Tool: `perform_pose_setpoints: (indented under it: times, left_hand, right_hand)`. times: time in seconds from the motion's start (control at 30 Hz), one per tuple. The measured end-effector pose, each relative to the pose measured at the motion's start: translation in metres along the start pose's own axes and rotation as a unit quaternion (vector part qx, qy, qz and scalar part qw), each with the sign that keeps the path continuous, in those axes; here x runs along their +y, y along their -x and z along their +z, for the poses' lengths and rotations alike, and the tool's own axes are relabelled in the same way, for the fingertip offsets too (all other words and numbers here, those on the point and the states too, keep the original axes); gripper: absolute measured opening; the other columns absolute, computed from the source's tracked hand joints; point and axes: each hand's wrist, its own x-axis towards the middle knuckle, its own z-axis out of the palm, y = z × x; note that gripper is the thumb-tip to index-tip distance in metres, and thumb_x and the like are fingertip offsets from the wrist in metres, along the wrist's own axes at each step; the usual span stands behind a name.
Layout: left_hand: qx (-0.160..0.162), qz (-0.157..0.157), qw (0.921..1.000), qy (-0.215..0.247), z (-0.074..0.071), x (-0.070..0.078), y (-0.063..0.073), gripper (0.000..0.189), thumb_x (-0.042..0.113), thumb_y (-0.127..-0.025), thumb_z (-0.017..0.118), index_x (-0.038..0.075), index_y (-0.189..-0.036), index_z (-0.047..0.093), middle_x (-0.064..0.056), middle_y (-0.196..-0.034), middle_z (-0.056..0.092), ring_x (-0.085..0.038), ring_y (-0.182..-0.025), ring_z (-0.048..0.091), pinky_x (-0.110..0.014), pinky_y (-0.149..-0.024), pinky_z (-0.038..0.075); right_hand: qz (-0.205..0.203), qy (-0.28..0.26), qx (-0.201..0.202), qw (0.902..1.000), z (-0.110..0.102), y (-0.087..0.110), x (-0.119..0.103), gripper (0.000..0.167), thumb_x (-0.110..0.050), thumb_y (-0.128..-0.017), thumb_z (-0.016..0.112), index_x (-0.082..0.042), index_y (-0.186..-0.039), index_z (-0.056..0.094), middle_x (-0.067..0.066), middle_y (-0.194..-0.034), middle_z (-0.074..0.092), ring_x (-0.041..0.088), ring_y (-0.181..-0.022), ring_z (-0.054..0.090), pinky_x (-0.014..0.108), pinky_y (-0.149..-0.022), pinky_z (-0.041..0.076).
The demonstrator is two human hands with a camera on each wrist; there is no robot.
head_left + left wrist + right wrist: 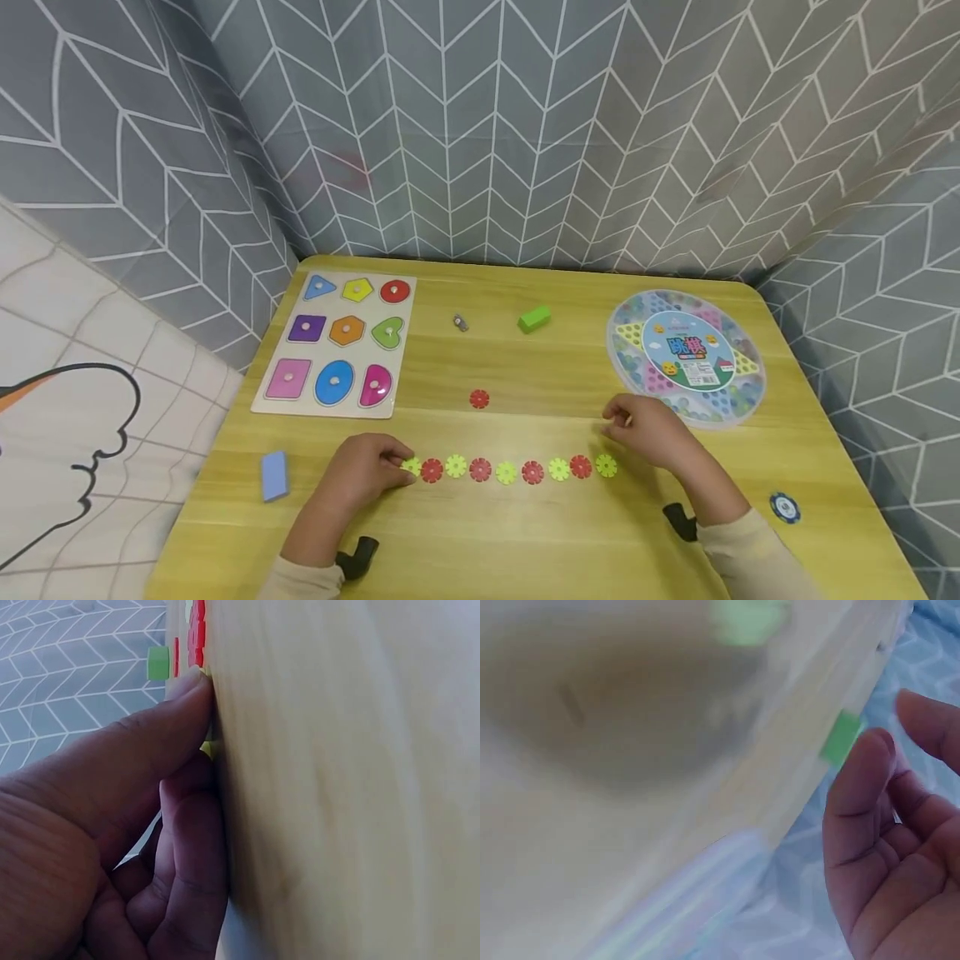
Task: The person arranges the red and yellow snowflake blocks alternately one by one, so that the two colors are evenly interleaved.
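Note:
A row of notched plastic snowflake discs, alternating yellow-green and red, runs across the table. My left hand (366, 468) pinches the yellow-green snowflake disc (411, 467) at the row's left end, beside a red disc (431, 471). In the left wrist view, thumb and fingers close on that disc at the table surface and mostly hide it. My right hand (649, 429) is raised above the right end of the row, near the last yellow-green disc (606, 465); its fingers are loosely bent with nothing between them. One more red disc (479, 399) lies behind the row.
A shape puzzle board (318, 343) lies back left, a round Chinese checkers board (626, 367) back right. Around the table are a green block (534, 319), a small grey piece (461, 322), a blue block (274, 476) and a blue-white chip (784, 507). Grey curtains (480, 133) hang behind.

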Motion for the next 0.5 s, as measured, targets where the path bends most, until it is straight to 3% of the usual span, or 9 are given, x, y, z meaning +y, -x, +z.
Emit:
perform_pose_setpoints:
  times: [0.13,0.3,0.37,0.5]
  left_hand:
    - [0.003,-0.001,1.0000,-0.001,-0.001,0.000,-0.001,0.022,0.015,-0.077,0.093,0.017,-0.096,0.081,0.007,-0.082,0.065,-0.013,-0.076,0.059,-0.036,-0.076,0.052]
    - [0.002,0.001,1.0000,0.002,-0.001,0.000,-0.001,0.021,0.015,-0.077,0.093,0.018,-0.095,0.081,0.007,-0.081,0.065,-0.012,-0.076,0.059,-0.035,-0.075,0.052]
    - [0.004,0.003,1.0000,0.002,-0.001,-0.001,0.000,0.021,0.015,-0.077,0.093,0.017,-0.094,0.081,0.007,-0.081,0.065,-0.012,-0.076,0.059,-0.035,-0.075,0.052]
    - [0.006,0.002,1.0000,0.004,-0.002,0.000,0.000,0.021,0.015,-0.077,0.093,0.017,-0.094,0.081,0.007,-0.080,0.065,-0.012,-0.075,0.059,-0.034,-0.074,0.052]
  right_hand:
    - [-0.066,0.035,-0.022,0.9970,0.010,-0.045,-0.038,0.021,-0.015,-0.096,0.075,0.000,-0.111,0.073,0.002,-0.090,0.066,0.018,-0.081,0.060,0.039,-0.073,0.053]
    - [-0.128,0.091,-0.049,0.9864,0.050,-0.094,-0.085,0.035,-0.017,-0.094,0.078,0.000,-0.124,0.070,0.004,-0.096,0.064,0.019,-0.085,0.060,0.039,-0.081,0.052]
    - [-0.137,0.114,-0.049,0.9828,0.065,-0.106,-0.097,0.035,-0.020,-0.093,0.080,-0.003,-0.122,0.071,0.003,-0.094,0.060,0.018,-0.083,0.057,0.037,-0.080,0.051]
    - [-0.134,0.140,-0.038,0.9802,0.083,-0.117,-0.111,0.017,-0.019,-0.092,0.081,-0.009,-0.103,0.073,0.000,-0.088,0.054,0.017,-0.078,0.053,0.036,-0.076,0.050]
